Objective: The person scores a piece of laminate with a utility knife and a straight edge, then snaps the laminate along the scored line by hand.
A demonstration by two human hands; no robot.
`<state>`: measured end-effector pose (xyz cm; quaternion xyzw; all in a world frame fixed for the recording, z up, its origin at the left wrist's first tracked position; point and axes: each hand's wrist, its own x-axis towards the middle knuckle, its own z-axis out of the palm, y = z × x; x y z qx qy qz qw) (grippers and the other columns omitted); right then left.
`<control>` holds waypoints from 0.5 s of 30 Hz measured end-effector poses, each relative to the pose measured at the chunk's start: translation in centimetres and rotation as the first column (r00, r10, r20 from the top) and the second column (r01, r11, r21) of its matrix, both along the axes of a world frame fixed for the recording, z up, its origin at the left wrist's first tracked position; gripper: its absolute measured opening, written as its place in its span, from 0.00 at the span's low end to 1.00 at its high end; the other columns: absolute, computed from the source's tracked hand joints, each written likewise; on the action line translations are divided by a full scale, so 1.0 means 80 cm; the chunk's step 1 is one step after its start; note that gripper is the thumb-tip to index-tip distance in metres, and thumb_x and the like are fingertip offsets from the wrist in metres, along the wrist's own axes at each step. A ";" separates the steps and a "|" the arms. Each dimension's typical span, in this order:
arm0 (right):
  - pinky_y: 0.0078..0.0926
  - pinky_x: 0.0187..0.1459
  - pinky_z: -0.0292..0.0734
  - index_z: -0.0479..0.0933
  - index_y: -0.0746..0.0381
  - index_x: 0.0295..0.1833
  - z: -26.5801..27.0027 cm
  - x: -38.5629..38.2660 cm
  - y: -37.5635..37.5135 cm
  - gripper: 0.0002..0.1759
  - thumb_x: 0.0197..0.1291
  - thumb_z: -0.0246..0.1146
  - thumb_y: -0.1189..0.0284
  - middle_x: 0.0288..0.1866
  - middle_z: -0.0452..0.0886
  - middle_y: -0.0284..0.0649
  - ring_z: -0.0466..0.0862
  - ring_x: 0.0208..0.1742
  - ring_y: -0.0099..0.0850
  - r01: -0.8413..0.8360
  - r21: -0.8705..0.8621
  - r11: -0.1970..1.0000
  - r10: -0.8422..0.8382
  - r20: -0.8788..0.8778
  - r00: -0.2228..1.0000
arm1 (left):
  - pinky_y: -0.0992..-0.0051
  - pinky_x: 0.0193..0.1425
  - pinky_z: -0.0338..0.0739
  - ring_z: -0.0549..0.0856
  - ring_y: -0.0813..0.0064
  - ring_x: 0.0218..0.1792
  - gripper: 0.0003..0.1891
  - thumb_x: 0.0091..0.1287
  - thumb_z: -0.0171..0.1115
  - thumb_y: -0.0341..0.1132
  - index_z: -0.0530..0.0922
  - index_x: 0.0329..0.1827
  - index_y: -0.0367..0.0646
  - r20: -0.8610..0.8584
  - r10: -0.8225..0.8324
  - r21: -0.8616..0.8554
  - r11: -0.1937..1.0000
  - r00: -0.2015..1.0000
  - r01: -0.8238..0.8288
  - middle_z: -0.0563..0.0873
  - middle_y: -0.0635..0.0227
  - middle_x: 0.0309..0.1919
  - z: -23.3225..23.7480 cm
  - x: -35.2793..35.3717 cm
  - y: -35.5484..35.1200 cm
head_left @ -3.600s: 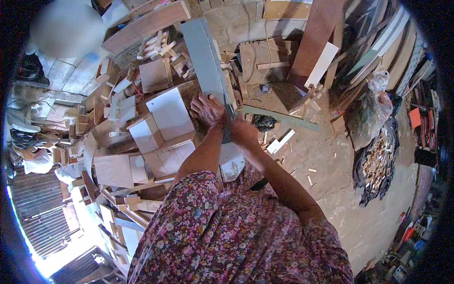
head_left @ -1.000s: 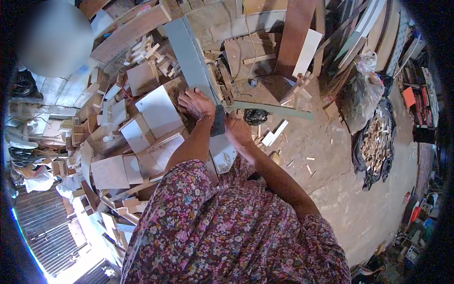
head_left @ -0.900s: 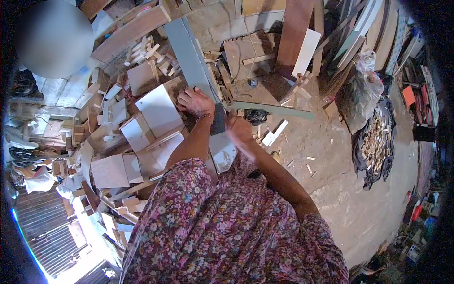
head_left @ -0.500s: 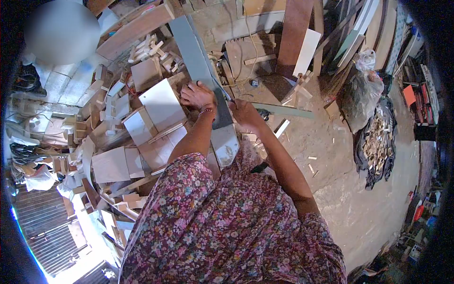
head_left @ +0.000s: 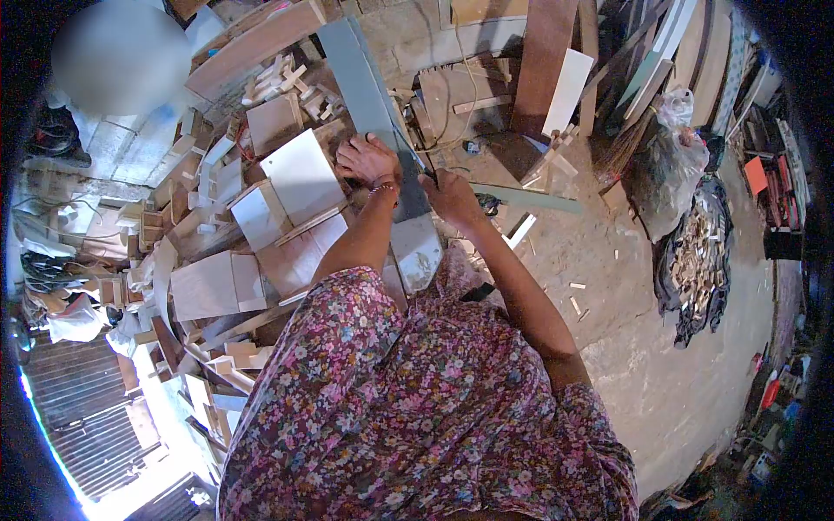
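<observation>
Seemingly partway: the grey board (head_left: 354, 69) lies under my left hand (head_left: 369, 162), with 1 thin tool (head_left: 420, 162) in my right hand (head_left: 453, 200).
My left palm presses towards the board's near end, fingers loosely spread; my right fingers close round the tool at its right edge. 1 lengthwise line shows by that edge; I cannot tell how deep it goes or how much is left.

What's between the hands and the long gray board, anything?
Nothing visible blocks the left hand; it rests on the gray board. Only the thin tool in the right hand seems to be between that hand and the board.
</observation>
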<state>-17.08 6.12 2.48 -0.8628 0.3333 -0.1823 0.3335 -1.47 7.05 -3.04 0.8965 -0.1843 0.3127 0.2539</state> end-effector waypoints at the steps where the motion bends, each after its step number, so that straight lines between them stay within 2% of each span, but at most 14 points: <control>1: 0.44 0.33 0.66 0.67 0.70 0.27 0.011 -0.002 0.003 0.21 0.53 0.48 0.59 0.23 0.72 0.58 0.72 0.30 0.52 0.063 0.089 0.994 -0.063 -0.004 0.998 | 0.61 0.44 0.52 0.65 0.60 0.42 0.13 0.52 0.46 0.41 0.69 0.30 0.39 0.013 0.003 -0.008 1.000 1.000 -0.003 0.68 0.55 0.37 -0.001 0.001 0.000; 8: 0.46 0.31 0.67 0.67 0.70 0.26 0.015 -0.004 0.005 0.22 0.52 0.48 0.57 0.21 0.72 0.57 0.73 0.28 0.53 0.111 0.017 0.994 -0.110 -0.029 0.994 | 0.60 0.42 0.53 0.65 0.59 0.40 0.15 0.52 0.45 0.43 0.69 0.27 0.38 0.108 0.014 -0.054 0.999 0.994 -0.008 0.69 0.54 0.31 0.003 -0.001 -0.001; 13: 0.45 0.30 0.67 0.67 0.69 0.26 -0.001 -0.001 0.004 0.21 0.52 0.48 0.59 0.20 0.72 0.57 0.73 0.27 0.53 0.122 -0.059 0.991 -0.118 0.063 0.991 | 0.61 0.42 0.53 0.65 0.59 0.40 0.15 0.53 0.44 0.43 0.69 0.27 0.37 0.089 0.019 -0.022 1.000 0.996 -0.017 0.69 0.54 0.33 -0.002 0.002 -0.002; 15: 0.45 0.30 0.67 0.67 0.69 0.25 0.001 -0.002 0.003 0.20 0.52 0.49 0.59 0.20 0.72 0.57 0.73 0.27 0.53 0.098 -0.020 0.995 -0.097 0.045 0.994 | 0.60 0.42 0.53 0.65 0.59 0.40 0.15 0.53 0.44 0.43 0.68 0.27 0.37 0.085 0.019 -0.029 0.999 0.996 -0.016 0.69 0.54 0.34 -0.002 0.000 -0.001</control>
